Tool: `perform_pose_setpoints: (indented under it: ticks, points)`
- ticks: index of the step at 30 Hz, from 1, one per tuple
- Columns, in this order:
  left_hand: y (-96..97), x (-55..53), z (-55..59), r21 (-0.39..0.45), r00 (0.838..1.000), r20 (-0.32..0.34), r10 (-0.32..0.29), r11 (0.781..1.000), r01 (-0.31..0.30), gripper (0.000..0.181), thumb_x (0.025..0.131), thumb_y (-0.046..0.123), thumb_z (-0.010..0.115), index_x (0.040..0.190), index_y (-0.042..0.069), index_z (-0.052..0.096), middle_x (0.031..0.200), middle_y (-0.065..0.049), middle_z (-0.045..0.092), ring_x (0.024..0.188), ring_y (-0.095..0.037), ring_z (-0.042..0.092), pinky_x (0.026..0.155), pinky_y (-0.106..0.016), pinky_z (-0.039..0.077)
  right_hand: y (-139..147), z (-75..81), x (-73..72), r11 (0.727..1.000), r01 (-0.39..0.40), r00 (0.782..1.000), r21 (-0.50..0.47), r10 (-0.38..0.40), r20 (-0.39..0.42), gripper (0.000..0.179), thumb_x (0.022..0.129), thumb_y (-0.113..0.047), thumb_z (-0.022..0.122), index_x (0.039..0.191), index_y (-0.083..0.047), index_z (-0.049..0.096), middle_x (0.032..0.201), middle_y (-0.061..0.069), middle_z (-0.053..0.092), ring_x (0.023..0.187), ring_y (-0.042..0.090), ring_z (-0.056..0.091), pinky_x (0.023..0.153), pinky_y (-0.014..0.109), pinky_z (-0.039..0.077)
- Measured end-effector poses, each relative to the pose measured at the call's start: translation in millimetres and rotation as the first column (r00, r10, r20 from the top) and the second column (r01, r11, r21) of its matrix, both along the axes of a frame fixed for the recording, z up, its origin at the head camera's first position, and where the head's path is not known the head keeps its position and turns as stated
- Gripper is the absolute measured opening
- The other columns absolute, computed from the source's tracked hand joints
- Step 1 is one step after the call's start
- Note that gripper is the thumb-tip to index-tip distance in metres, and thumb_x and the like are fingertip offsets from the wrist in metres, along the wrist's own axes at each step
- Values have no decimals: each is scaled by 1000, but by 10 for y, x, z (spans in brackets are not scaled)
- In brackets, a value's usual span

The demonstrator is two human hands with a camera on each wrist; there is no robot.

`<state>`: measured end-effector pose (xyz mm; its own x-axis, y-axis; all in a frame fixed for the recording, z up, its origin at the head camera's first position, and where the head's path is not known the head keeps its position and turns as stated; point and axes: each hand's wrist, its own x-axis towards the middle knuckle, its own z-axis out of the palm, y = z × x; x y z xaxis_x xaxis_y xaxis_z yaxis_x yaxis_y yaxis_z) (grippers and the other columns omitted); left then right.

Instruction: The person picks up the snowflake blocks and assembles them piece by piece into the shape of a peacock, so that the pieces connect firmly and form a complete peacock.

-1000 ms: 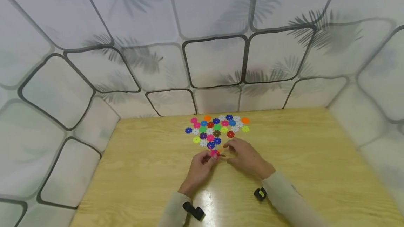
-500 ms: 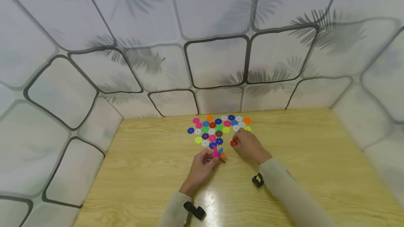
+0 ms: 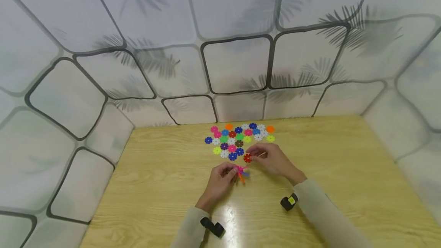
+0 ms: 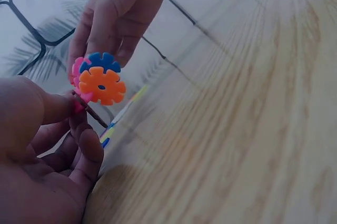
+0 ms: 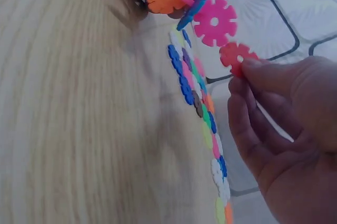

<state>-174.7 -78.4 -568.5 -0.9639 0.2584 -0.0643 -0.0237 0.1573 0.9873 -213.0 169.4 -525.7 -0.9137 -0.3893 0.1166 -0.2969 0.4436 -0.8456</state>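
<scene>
My left hand (image 3: 220, 182) pinches a cluster of joined notched plastic discs above the table. In the left wrist view an orange disc (image 4: 110, 93) stands in front of a blue disc (image 4: 101, 61), with pink behind and a brown disc (image 4: 96, 114) edge-on below. Between thumb and fingertips, my right hand (image 3: 273, 160) holds a red notched disc (image 3: 247, 158), just beyond the cluster. The right wrist view puts this red disc close to a pink disc (image 5: 222, 30) of the cluster; whether they touch I cannot tell. The left fingertips are largely hidden there.
Several loose notched discs (image 3: 232, 148) in many colours lie flat in a patch beyond the hands. They rest on a wooden table (image 3: 155, 186), backed by a patterned cloth wall (image 3: 237, 68). Each sleeve carries a black wrist device (image 3: 288, 202).
The right hand has picked up the red disc from the right of the patch and brought it leftward to the cluster. The left hand has turned the cluster, its orange disc now pointing toward me.
</scene>
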Motion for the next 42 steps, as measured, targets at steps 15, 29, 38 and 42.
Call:
perform_pose_setpoints:
  ticks: [15, 29, 38, 42]
  points:
    - [-65, -41, -51, 82, 999, 40, -24, 996, 20, 19, 109, 11, 66, 108, -6, 76, 84, 7, 69, 76, -7, 61, 71, -21, 53, -170, 59, 40, 976, -217, 974, -18, 215, -70, 12, 100, -5, 77, 108, -12, 84, 106, 3, 85, 101, 14, 80, 93, 26, 64]
    - [-161, -68, -21, 194, 994, 86, -64, 980, 47, 24, 108, 4, 66, 114, -19, 67, 87, 12, 75, 77, -7, 63, 73, -21, 54, -269, 99, -15, 959, -284, 956, 13, 284, -73, 14, 100, -1, 77, 106, -11, 85, 105, 5, 85, 96, 13, 81, 86, 22, 63]
    - [-181, -86, -67, 251, 983, 179, -31, 968, -16, 16, 111, 11, 62, 117, -2, 70, 97, 5, 75, 88, -10, 68, 83, -23, 58, -72, -28, -161, 985, 54, 993, 167, -36, -110, 32, 104, -10, 74, 135, -6, 75, 117, 8, 76, 99, 18, 71, 90, 37, 63]
    - [-161, -93, -70, 340, 975, 213, -59, 940, -17, 8, 109, 4, 62, 114, 1, 67, 102, 0, 76, 93, -11, 72, 89, -25, 63, 92, -144, -251, 899, 219, 973, 379, -174, -148, 44, 105, -17, 72, 146, -2, 66, 120, 15, 63, 106, 28, 61, 91, 46, 57]
